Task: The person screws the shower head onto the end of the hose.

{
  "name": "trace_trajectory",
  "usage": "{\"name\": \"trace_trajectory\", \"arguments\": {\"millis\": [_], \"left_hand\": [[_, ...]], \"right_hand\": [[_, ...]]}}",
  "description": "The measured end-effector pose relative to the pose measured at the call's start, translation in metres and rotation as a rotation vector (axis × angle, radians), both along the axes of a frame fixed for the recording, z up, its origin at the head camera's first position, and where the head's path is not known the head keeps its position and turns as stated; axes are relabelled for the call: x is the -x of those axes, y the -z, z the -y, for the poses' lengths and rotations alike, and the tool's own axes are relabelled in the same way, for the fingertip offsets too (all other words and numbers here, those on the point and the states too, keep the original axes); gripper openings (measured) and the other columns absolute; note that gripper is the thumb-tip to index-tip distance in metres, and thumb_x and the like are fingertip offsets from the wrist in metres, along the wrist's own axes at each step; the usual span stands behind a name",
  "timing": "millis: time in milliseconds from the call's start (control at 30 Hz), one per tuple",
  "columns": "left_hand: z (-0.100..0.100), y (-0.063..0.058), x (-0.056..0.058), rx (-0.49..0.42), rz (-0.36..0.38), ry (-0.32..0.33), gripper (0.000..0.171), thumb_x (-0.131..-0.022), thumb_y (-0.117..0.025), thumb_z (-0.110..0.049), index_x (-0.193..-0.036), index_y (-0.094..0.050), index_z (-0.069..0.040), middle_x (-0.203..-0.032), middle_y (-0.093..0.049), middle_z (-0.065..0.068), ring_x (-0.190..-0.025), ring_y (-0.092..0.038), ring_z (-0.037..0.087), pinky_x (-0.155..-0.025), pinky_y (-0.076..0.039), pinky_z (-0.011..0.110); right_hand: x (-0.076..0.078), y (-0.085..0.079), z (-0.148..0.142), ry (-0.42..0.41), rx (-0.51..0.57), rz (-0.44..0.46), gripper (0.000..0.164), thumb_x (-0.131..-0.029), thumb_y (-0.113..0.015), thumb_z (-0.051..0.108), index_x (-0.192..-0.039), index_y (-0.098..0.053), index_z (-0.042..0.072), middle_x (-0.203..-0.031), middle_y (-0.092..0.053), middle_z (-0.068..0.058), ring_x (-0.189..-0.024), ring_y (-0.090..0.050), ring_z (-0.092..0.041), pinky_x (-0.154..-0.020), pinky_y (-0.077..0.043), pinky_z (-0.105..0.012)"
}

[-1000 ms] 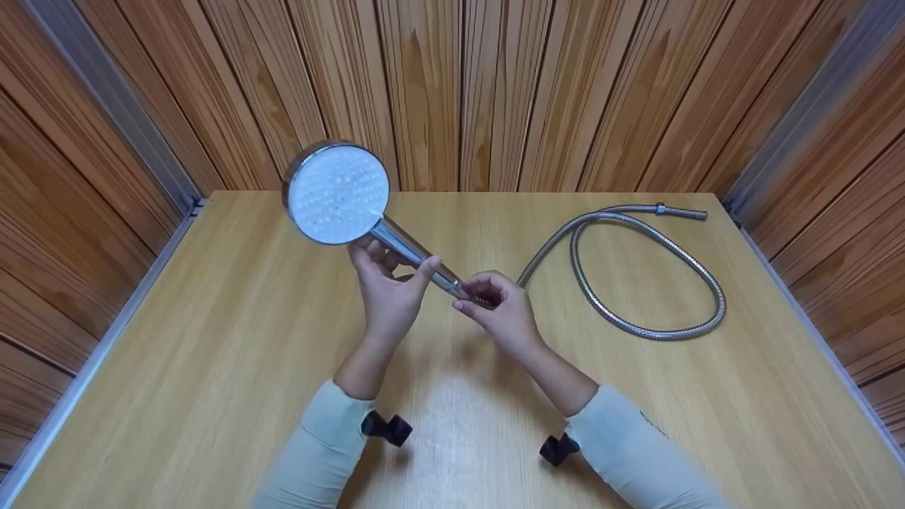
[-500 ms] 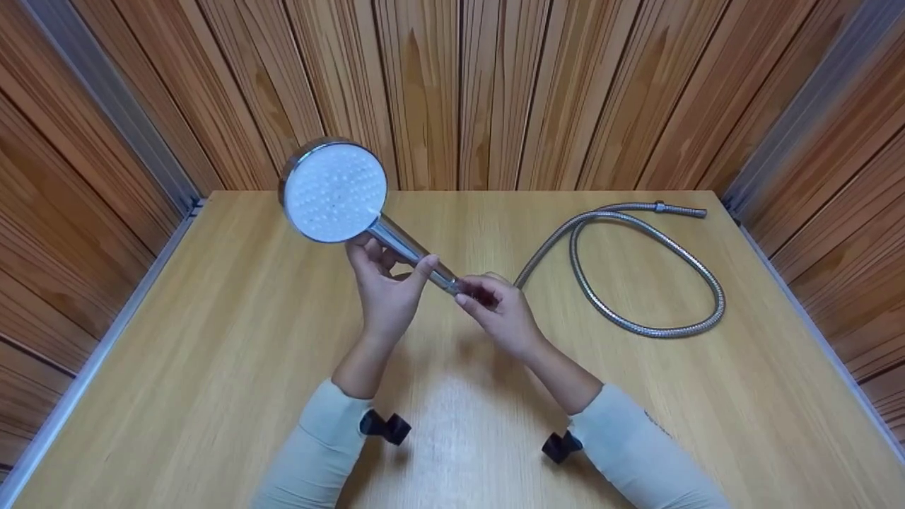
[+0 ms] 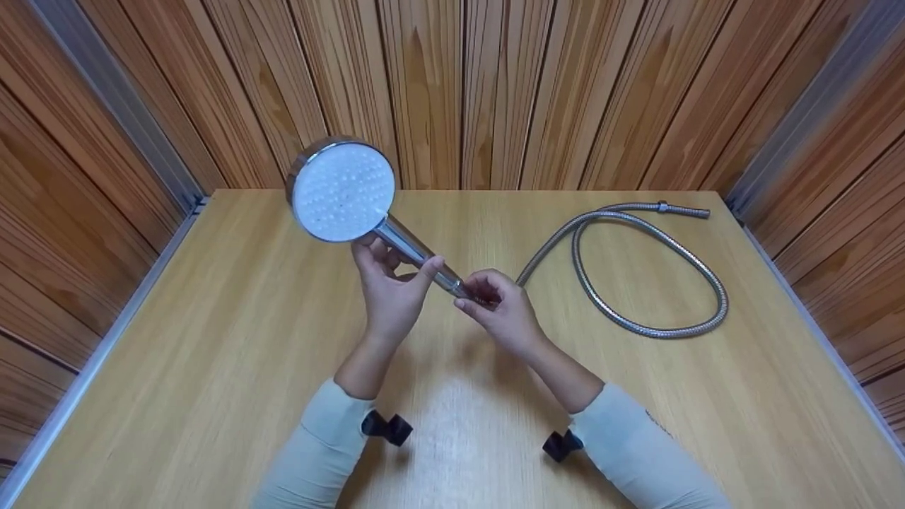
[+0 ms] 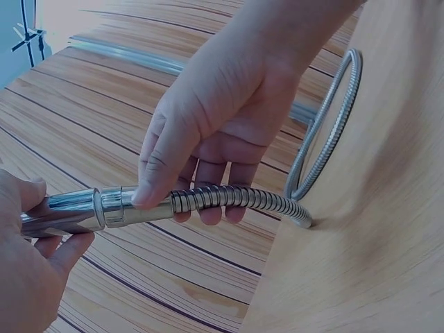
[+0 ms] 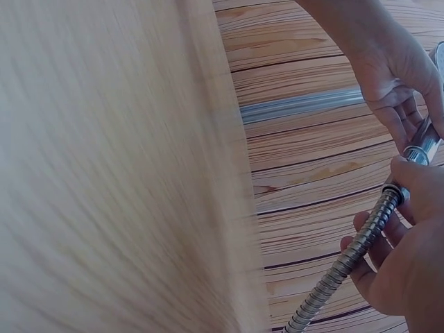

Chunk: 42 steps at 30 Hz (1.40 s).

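Note:
My left hand (image 3: 392,304) grips the chrome handle of a round shower head (image 3: 343,192), its white nozzle face turned up towards the head camera. At the handle's lower end my right hand (image 3: 503,311) pinches the metal end fitting of a flexible hose (image 4: 236,197), thumb on one side and fingers curled beneath. In the left wrist view the hose's connector nut (image 4: 114,207) sits against the handle end, in line with it. From the right hand the ribbed hose runs down to the table. Both hands are raised over the table.
The rest of the hose (image 3: 717,297) lies looped on the right of the wooden table (image 3: 212,339), its free end with a small nut (image 3: 662,207) near the back right corner. Wood-plank walls (image 3: 431,92) stand behind and at both sides.
The right fingers have shifted slightly around the hose fitting. The shower head has moved a little left and back again; the looped hose lies as before.

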State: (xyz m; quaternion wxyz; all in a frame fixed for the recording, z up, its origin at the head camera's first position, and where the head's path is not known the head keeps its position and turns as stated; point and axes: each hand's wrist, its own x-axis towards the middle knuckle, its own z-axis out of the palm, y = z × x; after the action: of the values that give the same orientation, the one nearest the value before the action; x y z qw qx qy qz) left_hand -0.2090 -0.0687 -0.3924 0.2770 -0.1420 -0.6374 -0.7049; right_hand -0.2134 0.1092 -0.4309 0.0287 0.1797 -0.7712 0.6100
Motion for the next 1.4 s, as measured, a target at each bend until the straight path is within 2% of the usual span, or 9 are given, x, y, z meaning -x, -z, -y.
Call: {"name": "trace_trajectory", "arguments": {"millis": [300, 467, 600, 733, 867, 1033, 1233, 1300, 1400], "left_hand": [[-0.001, 0.0019, 0.0008, 0.007, -0.02, 0.002, 0.085, -0.08, -0.078, -0.002, -0.14, -0.018, -0.006, -0.111, -0.054, 0.013, -0.086, -0.06, 0.026, -0.064, -0.059, 0.044], [-0.0022, 0.0017, 0.0009, -0.002, -0.027, 0.004, 0.084, -0.081, -0.078, -0.002, -0.14, -0.018, -0.007, -0.112, -0.053, 0.015, -0.087, -0.06, 0.027, -0.065, -0.059, 0.046], [-0.0038, 0.0013, -0.0004, -0.002, -0.029, 0.012, 0.085, -0.08, -0.079, -0.002, -0.14, -0.019, -0.007, -0.112, -0.053, 0.014, -0.087, -0.06, 0.027, -0.066, -0.059, 0.045], [-0.0043, 0.0017, -0.0015, 0.004, -0.041, 0.018, 0.085, -0.08, -0.079, -0.003, -0.14, -0.019, -0.007, -0.111, -0.053, 0.014, -0.086, -0.06, 0.027, -0.066, -0.059, 0.046], [-0.0036, 0.0016, -0.0016, 0.006, -0.055, 0.018, 0.084, -0.081, -0.078, -0.002, -0.14, -0.018, -0.006, -0.111, -0.053, 0.014, -0.086, -0.06, 0.027, -0.065, -0.058, 0.049], [-0.0035, 0.0011, -0.0011, 0.003, -0.041, 0.007, 0.084, -0.081, -0.078, -0.003, -0.14, -0.019, -0.007, -0.111, -0.053, 0.013, -0.086, -0.06, 0.026, -0.065, -0.058, 0.049], [-0.006, 0.0008, -0.0022, -0.003, -0.023, 0.024, 0.084, -0.081, -0.078, -0.001, -0.14, -0.018, -0.006, -0.111, -0.053, 0.014, -0.087, -0.059, 0.026, -0.066, -0.059, 0.042], [-0.0072, 0.0007, -0.0029, 0.003, -0.016, 0.026, 0.085, -0.081, -0.078, -0.002, -0.141, -0.018, -0.006, -0.112, -0.052, 0.013, -0.087, -0.059, 0.026, -0.067, -0.059, 0.04], [-0.0081, 0.0007, -0.0032, 0.007, -0.016, 0.025, 0.085, -0.081, -0.078, -0.003, -0.141, -0.018, -0.007, -0.112, -0.053, 0.013, -0.087, -0.06, 0.026, -0.067, -0.059, 0.041]], "right_hand": [[-0.0022, 0.0005, -0.0004, -0.021, -0.031, -0.091, 0.025, -0.092, -0.067, 0.012, -0.116, -0.068, 0.003, -0.101, -0.061, -0.007, -0.09, -0.059, -0.019, -0.076, -0.054, -0.026], [-0.0022, -0.0001, 0.0001, 0.023, -0.045, -0.069, 0.041, -0.086, -0.076, 0.017, -0.123, -0.062, 0.007, -0.1, -0.061, -0.004, -0.088, -0.059, -0.019, -0.078, -0.053, -0.029], [-0.0035, -0.0007, 0.0005, 0.077, -0.048, -0.061, 0.043, -0.078, -0.083, 0.018, -0.112, -0.058, 0.007, -0.094, -0.06, -0.003, -0.084, -0.057, -0.019, -0.074, -0.049, -0.03], [-0.0053, -0.0004, 0.0006, 0.069, -0.031, -0.056, 0.031, -0.083, -0.079, 0.018, -0.103, -0.058, 0.008, -0.092, -0.062, -0.003, -0.085, -0.059, -0.019, -0.075, -0.053, -0.029], [-0.006, -0.0006, 0.0, 0.029, -0.032, -0.065, 0.024, -0.088, -0.074, 0.022, -0.105, -0.063, 0.01, -0.096, -0.065, -0.002, -0.088, -0.062, -0.018, -0.079, -0.056, -0.029], [-0.0064, -0.0013, -0.0013, 0.002, -0.07, -0.118, 0.024, -0.092, -0.069, 0.025, -0.109, -0.066, 0.009, -0.098, -0.065, -0.001, -0.087, -0.062, -0.018, -0.077, -0.057, -0.031], [-0.0081, -0.0033, 0.0008, 0.063, -0.093, -0.087, 0.044, -0.08, -0.082, 0.022, -0.114, -0.06, 0.008, -0.094, -0.062, -0.002, -0.083, -0.058, -0.018, -0.073, -0.051, -0.03], [-0.0085, -0.0037, 0.0016, 0.086, -0.102, -0.083, 0.042, -0.078, -0.083, 0.019, -0.109, -0.057, 0.008, -0.091, -0.06, -0.002, -0.081, -0.057, -0.017, -0.07, -0.049, -0.028], [-0.009, -0.0039, 0.0022, 0.09, -0.113, -0.096, 0.033, -0.081, -0.08, 0.014, -0.102, -0.055, 0.008, -0.089, -0.06, -0.002, -0.079, -0.056, -0.017, -0.067, -0.049, -0.026]]}}
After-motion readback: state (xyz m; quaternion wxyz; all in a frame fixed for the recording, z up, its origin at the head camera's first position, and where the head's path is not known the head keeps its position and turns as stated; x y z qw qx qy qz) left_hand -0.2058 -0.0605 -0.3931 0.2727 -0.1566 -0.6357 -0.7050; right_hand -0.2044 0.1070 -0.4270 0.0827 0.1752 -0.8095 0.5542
